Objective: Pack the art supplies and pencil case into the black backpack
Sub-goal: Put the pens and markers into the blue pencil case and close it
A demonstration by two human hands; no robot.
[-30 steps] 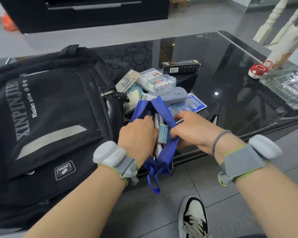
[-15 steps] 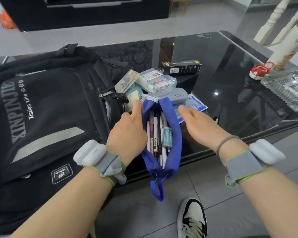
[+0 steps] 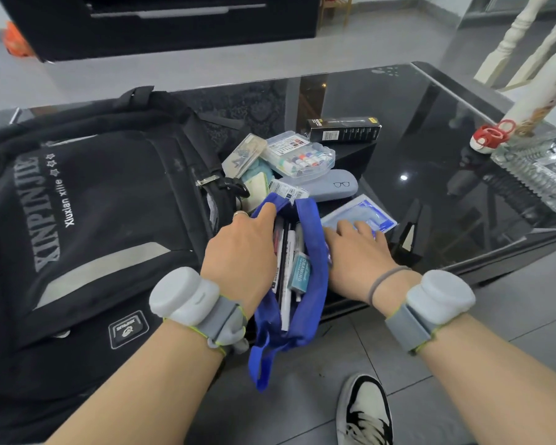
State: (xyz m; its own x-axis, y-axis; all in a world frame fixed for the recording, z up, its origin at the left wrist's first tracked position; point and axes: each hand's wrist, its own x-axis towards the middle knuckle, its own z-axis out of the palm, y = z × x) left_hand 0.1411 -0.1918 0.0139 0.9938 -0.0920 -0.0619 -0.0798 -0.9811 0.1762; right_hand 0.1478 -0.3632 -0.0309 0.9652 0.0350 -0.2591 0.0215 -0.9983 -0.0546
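Observation:
The black backpack [image 3: 93,203] lies flat on the left of the glass table. Right of it, the blue pencil case [image 3: 316,252] gapes open and hangs over the table's front edge, with pens [image 3: 289,248] and a drawing eraser [image 3: 299,276] inside. My left hand [image 3: 238,252] rests on the case's left rim, index finger stretched along it. My right hand [image 3: 353,252] lies beside the right rim, its straight fingers on a blue-and-white packet [image 3: 371,216]. Behind sit a grey glasses case [image 3: 331,187], a clear paint box [image 3: 302,159] and a small clear box [image 3: 244,155].
A black carton [image 3: 344,130] lies behind the pile. Red scissors [image 3: 491,136] and a glass tray [image 3: 540,175] stand at the right end of the dark glass table [image 3: 430,117]. My shoe [image 3: 363,412] is on the grey floor below the front edge.
Both hands let go of the case's bunched top and spread apart, so the case fell open. My right hand moved onto the blue-and-white packet; my left stayed on the left rim.

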